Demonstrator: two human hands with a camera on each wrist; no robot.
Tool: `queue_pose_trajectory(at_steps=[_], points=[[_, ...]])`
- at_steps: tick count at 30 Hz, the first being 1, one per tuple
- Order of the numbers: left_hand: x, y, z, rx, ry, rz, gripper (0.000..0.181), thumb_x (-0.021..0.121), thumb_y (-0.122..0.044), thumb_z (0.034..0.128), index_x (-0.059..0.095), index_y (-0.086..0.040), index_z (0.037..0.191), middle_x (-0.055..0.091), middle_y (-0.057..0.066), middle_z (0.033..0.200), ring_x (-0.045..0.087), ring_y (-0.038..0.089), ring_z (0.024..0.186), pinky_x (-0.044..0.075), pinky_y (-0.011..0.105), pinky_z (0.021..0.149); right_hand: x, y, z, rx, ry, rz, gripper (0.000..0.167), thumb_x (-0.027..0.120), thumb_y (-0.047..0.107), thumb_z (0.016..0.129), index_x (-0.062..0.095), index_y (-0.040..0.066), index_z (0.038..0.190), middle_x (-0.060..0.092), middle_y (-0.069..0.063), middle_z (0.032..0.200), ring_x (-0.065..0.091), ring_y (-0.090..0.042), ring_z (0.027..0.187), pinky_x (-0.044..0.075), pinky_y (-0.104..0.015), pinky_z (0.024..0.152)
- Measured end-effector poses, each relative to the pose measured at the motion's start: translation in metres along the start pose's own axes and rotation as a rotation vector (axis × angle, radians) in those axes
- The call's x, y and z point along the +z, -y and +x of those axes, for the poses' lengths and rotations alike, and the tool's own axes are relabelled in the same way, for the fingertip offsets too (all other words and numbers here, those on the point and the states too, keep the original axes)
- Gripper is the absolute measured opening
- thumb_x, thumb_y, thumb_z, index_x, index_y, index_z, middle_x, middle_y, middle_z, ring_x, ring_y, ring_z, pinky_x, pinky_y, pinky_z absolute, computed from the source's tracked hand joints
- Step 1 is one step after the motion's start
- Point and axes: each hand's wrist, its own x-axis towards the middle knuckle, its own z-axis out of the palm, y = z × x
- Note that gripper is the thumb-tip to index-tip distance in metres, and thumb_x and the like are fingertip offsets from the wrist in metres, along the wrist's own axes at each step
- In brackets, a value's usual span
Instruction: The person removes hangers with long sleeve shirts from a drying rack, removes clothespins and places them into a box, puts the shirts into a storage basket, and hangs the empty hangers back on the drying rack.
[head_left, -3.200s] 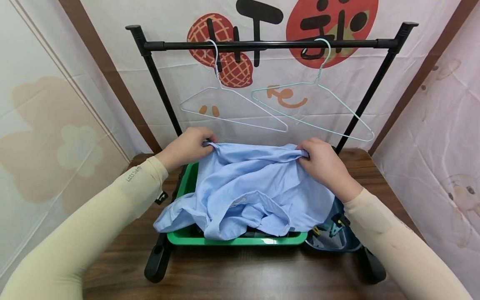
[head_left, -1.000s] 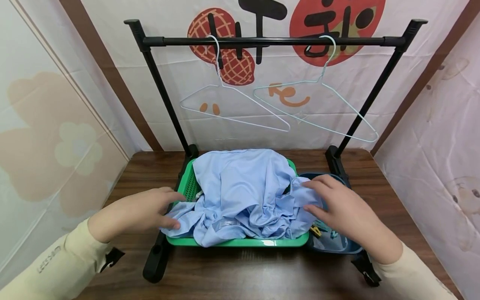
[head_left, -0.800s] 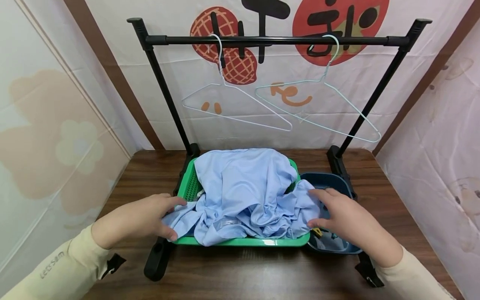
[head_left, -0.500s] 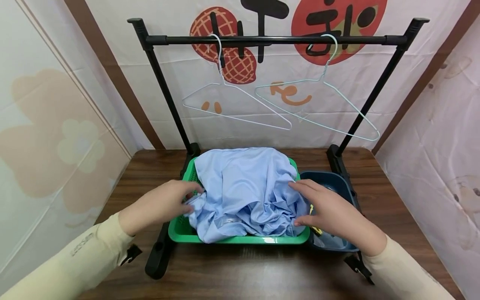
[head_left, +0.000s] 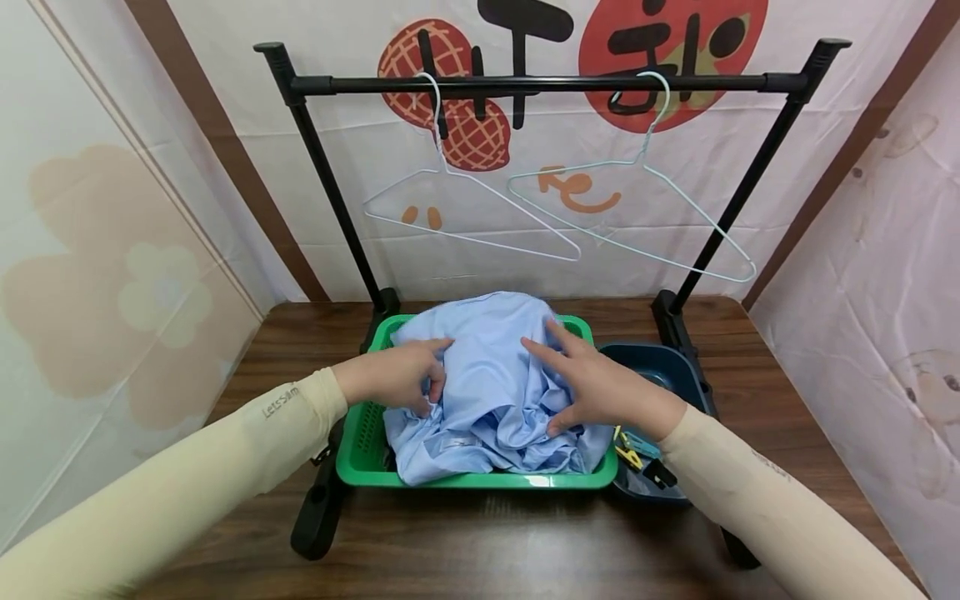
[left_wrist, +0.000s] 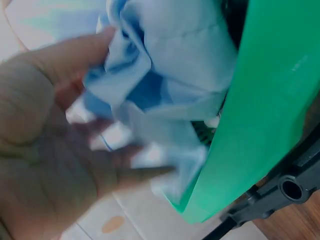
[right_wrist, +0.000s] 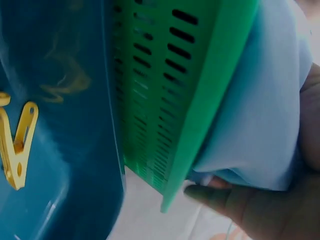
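Observation:
A light blue shirt (head_left: 487, 358) lies bunched in a green basket (head_left: 480, 481), and its label shows near the front. My left hand (head_left: 397, 375) is over the shirt's left part; in the left wrist view that hand (left_wrist: 65, 135) has loosely spread, blurred fingers, with the thumb against the cloth. Over the shirt's right part is my right hand (head_left: 600, 383), its fingers spread apart. The right wrist view catches only part of this hand (right_wrist: 265, 210) beside the cloth and the basket wall (right_wrist: 200, 100). Some of the fingertips are hidden there.
Behind the basket stands a black garment rack (head_left: 525, 84) carrying a white hanger (head_left: 472, 242) and a pale green hanger (head_left: 630, 250). To the right, a dark blue bin (head_left: 652, 358) holds yellow clothespins (right_wrist: 20, 145) and blue ones. Everything stands on a wooden table (head_left: 480, 542).
Both hands let go of the shirt's raised edge, and the shirt now lies in the basket. Its side parts were tucked inward from beyond the rim. The hands have moved inward over it.

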Motion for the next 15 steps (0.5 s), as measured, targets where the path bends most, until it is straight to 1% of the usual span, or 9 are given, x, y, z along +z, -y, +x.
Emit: queue_pose_trajectory(at_steps=[2, 3, 4, 6, 8, 10, 11, 13, 15], points=[[0.0, 0.003, 0.003, 0.038, 0.059, -0.015, 0.026, 0.087, -0.016, 0.0814, 0.065, -0.025, 0.071, 0.049, 0.017, 0.149, 0.05, 0.034, 0.134, 0.044, 0.049, 0.11, 0.0, 0.003, 0.003, -0.009, 0.056, 0.043, 0.108, 0.087, 0.046, 0.081, 0.019, 0.037, 0.164, 0.009, -0.013, 0.171, 0.019, -0.042, 0.154, 0.038, -0.061, 0.113], [0.0, 0.003, 0.004, 0.053, 0.077, -0.012, 0.026, 0.086, -0.017, 0.0822, 0.064, -0.026, 0.072, 0.056, 0.012, 0.138, 0.056, 0.028, 0.123, 0.047, 0.044, 0.104, -0.001, 0.005, 0.003, -0.019, 0.079, 0.059, 0.104, 0.086, 0.043, 0.083, 0.02, 0.038, 0.163, 0.014, -0.012, 0.171, 0.023, -0.04, 0.154, 0.039, -0.06, 0.112], [-0.001, 0.003, 0.004, 0.067, 0.086, -0.006, 0.026, 0.086, -0.017, 0.0826, 0.063, -0.026, 0.073, 0.058, 0.006, 0.127, 0.058, 0.022, 0.111, 0.049, 0.04, 0.097, -0.001, 0.007, 0.003, -0.032, 0.095, 0.067, 0.1, 0.085, 0.041, 0.085, 0.022, 0.039, 0.163, 0.021, -0.01, 0.169, 0.028, -0.038, 0.152, 0.041, -0.059, 0.112], [-0.002, 0.001, 0.003, 0.103, 0.074, 0.006, 0.027, 0.085, -0.016, 0.0823, 0.061, -0.023, 0.075, 0.057, -0.001, 0.104, 0.055, 0.016, 0.092, 0.049, 0.035, 0.085, 0.0, 0.01, 0.0, -0.076, 0.109, 0.056, 0.093, 0.083, 0.037, 0.087, 0.028, 0.037, 0.162, 0.034, -0.006, 0.163, 0.038, -0.031, 0.148, 0.044, -0.054, 0.111], [-0.004, -0.004, -0.001, 0.102, 0.053, 0.001, 0.027, 0.085, -0.015, 0.084, 0.059, -0.021, 0.086, 0.055, -0.002, 0.094, 0.053, 0.015, 0.085, 0.047, 0.034, 0.08, 0.001, 0.012, -0.004, -0.13, 0.106, 0.025, 0.087, 0.082, 0.035, 0.089, 0.033, 0.033, 0.161, 0.044, -0.002, 0.156, 0.045, -0.024, 0.142, 0.046, -0.049, 0.11], [-0.004, -0.01, -0.007, 0.09, 0.044, -0.009, 0.036, 0.084, -0.015, 0.0861, 0.056, -0.02, 0.108, 0.06, -0.002, 0.098, 0.057, 0.014, 0.088, 0.051, 0.034, 0.082, 0.002, 0.014, -0.009, -0.173, 0.117, -0.015, 0.083, 0.081, 0.036, 0.09, 0.036, 0.03, 0.16, 0.048, 0.001, 0.151, 0.047, -0.018, 0.138, 0.047, -0.044, 0.11], [-0.004, -0.013, -0.011, 0.081, 0.05, -0.019, 0.046, 0.083, -0.015, 0.0872, 0.053, -0.02, 0.121, 0.063, 0.001, 0.106, 0.06, 0.015, 0.096, 0.052, 0.036, 0.088, 0.003, 0.015, -0.011, -0.188, 0.129, -0.027, 0.082, 0.08, 0.038, 0.09, 0.037, 0.03, 0.159, 0.048, 0.001, 0.15, 0.047, -0.017, 0.136, 0.047, -0.043, 0.11], [-0.004, -0.02, -0.016, 0.06, 0.09, -0.041, 0.067, 0.081, -0.016, 0.09, 0.042, -0.024, 0.144, 0.063, 0.004, 0.128, 0.061, 0.018, 0.116, 0.05, 0.04, 0.102, 0.004, 0.016, -0.015, -0.2, 0.168, -0.038, 0.085, 0.08, 0.044, 0.089, 0.036, 0.03, 0.16, 0.047, 0.001, 0.15, 0.046, -0.017, 0.136, 0.046, -0.043, 0.111], [-0.002, -0.024, -0.02, 0.052, 0.152, -0.05, 0.08, 0.08, -0.02, 0.0913, 0.034, -0.028, 0.156, 0.055, 0.002, 0.147, 0.052, 0.019, 0.134, 0.042, 0.043, 0.113, 0.006, 0.017, -0.018, -0.195, 0.224, -0.034, 0.091, 0.08, 0.052, 0.085, 0.034, 0.031, 0.16, 0.045, 0.0, 0.152, 0.044, -0.018, 0.136, 0.044, -0.045, 0.112]])
